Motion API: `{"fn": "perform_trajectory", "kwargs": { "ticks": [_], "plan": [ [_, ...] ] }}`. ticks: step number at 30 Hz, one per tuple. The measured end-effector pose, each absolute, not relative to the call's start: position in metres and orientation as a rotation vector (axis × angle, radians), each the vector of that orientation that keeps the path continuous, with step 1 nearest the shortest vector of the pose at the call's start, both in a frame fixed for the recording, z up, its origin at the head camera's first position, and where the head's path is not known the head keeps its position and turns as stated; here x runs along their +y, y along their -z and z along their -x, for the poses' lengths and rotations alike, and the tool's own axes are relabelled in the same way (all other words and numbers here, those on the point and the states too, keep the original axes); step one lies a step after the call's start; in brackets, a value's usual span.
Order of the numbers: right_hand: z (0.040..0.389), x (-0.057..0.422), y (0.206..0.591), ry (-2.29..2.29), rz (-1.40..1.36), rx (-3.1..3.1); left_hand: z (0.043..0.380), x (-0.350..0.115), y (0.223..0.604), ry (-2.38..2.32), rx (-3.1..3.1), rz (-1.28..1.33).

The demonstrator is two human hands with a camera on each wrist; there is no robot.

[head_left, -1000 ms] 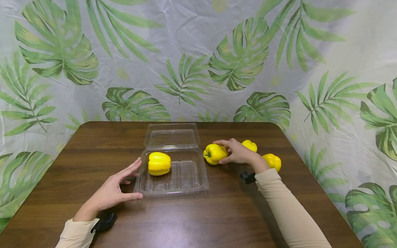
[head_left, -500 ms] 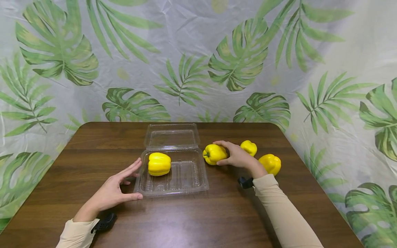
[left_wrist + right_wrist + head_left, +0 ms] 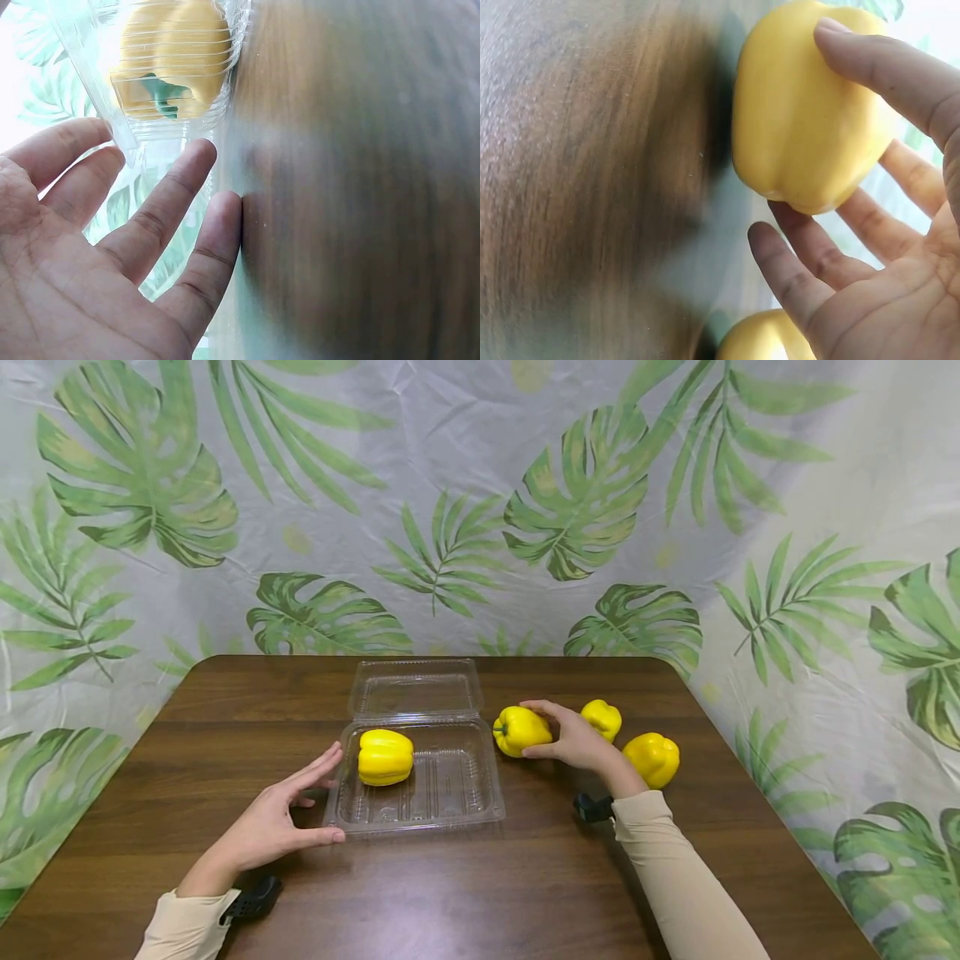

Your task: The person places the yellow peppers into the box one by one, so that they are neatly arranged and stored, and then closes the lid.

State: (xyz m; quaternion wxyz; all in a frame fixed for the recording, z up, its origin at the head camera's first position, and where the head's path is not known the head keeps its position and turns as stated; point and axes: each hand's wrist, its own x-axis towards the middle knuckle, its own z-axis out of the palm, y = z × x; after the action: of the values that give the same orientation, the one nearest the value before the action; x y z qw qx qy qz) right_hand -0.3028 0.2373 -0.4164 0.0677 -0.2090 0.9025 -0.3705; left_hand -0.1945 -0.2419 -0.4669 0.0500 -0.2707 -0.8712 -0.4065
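My right hand [image 3: 572, 739] grips a yellow bell pepper [image 3: 519, 732] just right of the clear plastic clamshell container [image 3: 457, 820]. In the right wrist view, the thumb presses one side of this bell pepper [image 3: 806, 112], with fingers behind and below it. Another yellow bell pepper [image 3: 386, 757] lies on its side in the left part of the container's base. My left hand [image 3: 273, 822] rests beside the base's left edge, fingers spread and fairly straight. Through the ribbed wall in the left wrist view, the inside pepper [image 3: 176, 52] shows a green stem.
Two more yellow bell peppers, one farther back [image 3: 602, 718] and one nearer [image 3: 652, 759], sit right of my right hand. The container's lid [image 3: 416, 689] lies folded back behind its base. A leaf-patterned cloth [image 3: 450, 527] hangs behind the brown wooden table [image 3: 420, 893].
My right wrist has swung slightly left and toward me, uncovering more of the two peppers at right. The gripped pepper has risen very slightly. My left hand has stayed still.
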Motion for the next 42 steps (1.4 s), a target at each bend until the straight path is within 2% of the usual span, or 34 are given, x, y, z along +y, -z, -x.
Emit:
{"fn": "perform_trajectory", "kwargs": {
  "ticks": [27, 42],
  "plan": [
    [0.306, 0.240, 0.380, 1.204, 0.651, 2.692, 0.194, -0.241, 0.467, 1.230, -2.666, 0.816],
    [0.305, 0.221, 0.360, 1.140, 0.705, 2.703, 0.194, -0.237, 0.467, 1.219, -2.651, 0.828]
  ]
}}
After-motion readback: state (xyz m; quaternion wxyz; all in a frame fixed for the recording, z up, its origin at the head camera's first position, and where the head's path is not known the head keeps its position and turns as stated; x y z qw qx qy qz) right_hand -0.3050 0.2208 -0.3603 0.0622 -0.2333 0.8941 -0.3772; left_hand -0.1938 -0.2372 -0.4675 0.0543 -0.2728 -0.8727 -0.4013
